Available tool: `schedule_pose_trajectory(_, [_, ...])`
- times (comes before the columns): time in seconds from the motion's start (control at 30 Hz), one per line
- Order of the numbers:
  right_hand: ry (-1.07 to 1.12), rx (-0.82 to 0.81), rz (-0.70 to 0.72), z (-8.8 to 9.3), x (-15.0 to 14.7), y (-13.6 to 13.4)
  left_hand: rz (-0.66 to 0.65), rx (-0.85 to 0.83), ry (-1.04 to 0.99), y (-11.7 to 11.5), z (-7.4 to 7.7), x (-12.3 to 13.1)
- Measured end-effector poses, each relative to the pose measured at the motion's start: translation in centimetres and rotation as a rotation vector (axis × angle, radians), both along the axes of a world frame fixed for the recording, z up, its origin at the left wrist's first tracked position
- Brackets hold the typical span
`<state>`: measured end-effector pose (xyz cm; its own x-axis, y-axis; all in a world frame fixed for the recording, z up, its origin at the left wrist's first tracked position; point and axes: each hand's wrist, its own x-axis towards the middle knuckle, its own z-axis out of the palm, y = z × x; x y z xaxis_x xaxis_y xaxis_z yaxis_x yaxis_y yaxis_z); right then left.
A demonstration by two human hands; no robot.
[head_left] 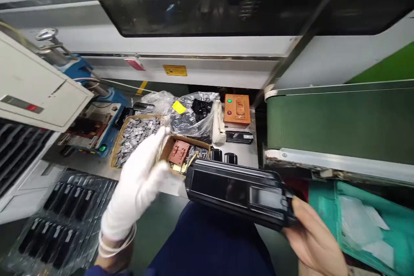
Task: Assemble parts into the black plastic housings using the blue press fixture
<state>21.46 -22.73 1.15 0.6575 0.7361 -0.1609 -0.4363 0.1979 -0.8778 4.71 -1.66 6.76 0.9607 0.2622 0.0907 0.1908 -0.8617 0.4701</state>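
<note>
My right hand, bare, grips one end of a long black plastic housing with a glossy dark panel and a lighter rectangular window. The housing is tilted above my lap. My left hand, in a white glove, is raised to the left of it with thumb and fingers apart, holding nothing. Beyond the glove sits a cardboard box of small grey parts. A smaller box holds a reddish-brown block and more grey parts. Two black pieces lie just behind the housing.
An orange control box with buttons stands at the back. Left is a blue press; below it, a plastic tray holds several black parts. A green conveyor belt runs on the right, above a teal bin.
</note>
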Motion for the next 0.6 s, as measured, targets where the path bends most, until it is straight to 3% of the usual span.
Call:
schedule_pose_trajectory(0.13, [0.036, 0.128, 0.195, 0.4, -0.5, 1.2, -0.266, 0.260, -0.052, -0.2, 0.8, 0.9])
schedule_pose_trajectory(0.27, [-0.223, 0.009, 0.109, -0.4, -1.4, 0.4, -0.314, 0.499, -0.106, 0.3, -0.9, 2.2])
schedule_pose_trajectory(0.37, [-0.440, -0.133, 0.027, 0.1, -1.8, -0.2, -0.311, 0.499, -0.162, 0.5, -2.4, 3.5])
schedule_pose_trajectory(0.5, [-0.828, -0.254, 0.018, 2.3, -1.6, -0.1, -0.341, 0.412, -0.282, 0.6, -3.2, 4.6])
schedule_pose_trajectory(0.6, [-1.237, -0.255, -0.090, 3.7, -1.3, -0.5, -0.193, 0.237, -0.234, 0.8, -3.9, 3.0])
